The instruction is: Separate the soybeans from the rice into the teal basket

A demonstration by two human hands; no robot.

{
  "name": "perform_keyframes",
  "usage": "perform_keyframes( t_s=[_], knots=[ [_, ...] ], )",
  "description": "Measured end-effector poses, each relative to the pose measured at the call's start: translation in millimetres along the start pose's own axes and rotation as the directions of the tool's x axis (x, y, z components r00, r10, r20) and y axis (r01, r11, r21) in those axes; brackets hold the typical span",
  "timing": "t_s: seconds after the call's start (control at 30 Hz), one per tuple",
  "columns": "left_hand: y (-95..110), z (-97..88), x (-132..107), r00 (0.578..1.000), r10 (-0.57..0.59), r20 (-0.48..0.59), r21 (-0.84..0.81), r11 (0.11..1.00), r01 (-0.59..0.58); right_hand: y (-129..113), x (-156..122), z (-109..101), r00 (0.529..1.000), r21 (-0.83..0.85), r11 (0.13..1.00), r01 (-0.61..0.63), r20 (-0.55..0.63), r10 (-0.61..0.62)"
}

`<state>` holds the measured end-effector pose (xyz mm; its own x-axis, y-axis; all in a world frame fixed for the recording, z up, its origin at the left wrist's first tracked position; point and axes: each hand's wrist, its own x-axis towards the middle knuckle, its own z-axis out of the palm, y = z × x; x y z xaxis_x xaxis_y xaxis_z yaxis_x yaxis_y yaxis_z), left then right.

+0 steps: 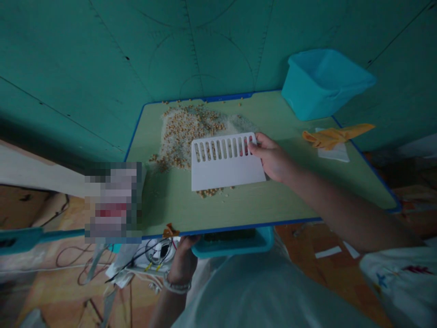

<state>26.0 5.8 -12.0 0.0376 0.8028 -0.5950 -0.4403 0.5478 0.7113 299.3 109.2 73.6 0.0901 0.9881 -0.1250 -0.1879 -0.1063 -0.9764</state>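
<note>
My right hand (275,157) is closed on the right end of a flat white plastic plate (227,172) with a row of slots along its far edge. The plate is held over the near side of a heap of round tan beans (184,125) mixed with pale, rice-like grains. A few beans (208,193) lie by the plate's near edge. Below the table's front edge, my left hand (186,253) grips the left end of a blue tub (235,248); its fingers are partly hidden. Something dark shows inside that tub.
The pale green table (290,196) has a blue rim. At its back right stands a blue bin (307,93). An orange cloth (336,136) lies on white paper (336,154) by the right edge. An orange clip (170,230) sits at the front edge; cables (155,253) hang below.
</note>
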Motion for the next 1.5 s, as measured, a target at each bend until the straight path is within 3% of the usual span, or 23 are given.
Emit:
perform_keyframes(
  t_s=[0.27, 0.9, 1.23, 1.5],
  knots=[
    [-1, -0.8, 0, 1.000, 0.028, -0.013, 0.007, 1.000, -0.028, -1, 1, 0, 0.999, 0.099, 0.995, -0.007, -0.032, 0.011],
    [2, -4.2, -2, 0.999, 0.016, 0.040, -0.062, 0.998, -0.014, 5, -10, 6, 0.978, 0.001, 0.994, -0.109, 0.177, 0.107],
    [-3, -15.5, 4, 0.998, 0.015, 0.062, -0.072, 0.997, -0.011, 2, -16, 7, 0.918, -0.027, 0.980, -0.195, 0.348, 0.192],
    [-7, -17.7, 5, 0.997, -0.002, 0.073, -0.051, 0.999, 0.006, -6, -17, -1, 0.864, -0.235, 0.957, -0.173, 0.429, 0.261]
  ],
)
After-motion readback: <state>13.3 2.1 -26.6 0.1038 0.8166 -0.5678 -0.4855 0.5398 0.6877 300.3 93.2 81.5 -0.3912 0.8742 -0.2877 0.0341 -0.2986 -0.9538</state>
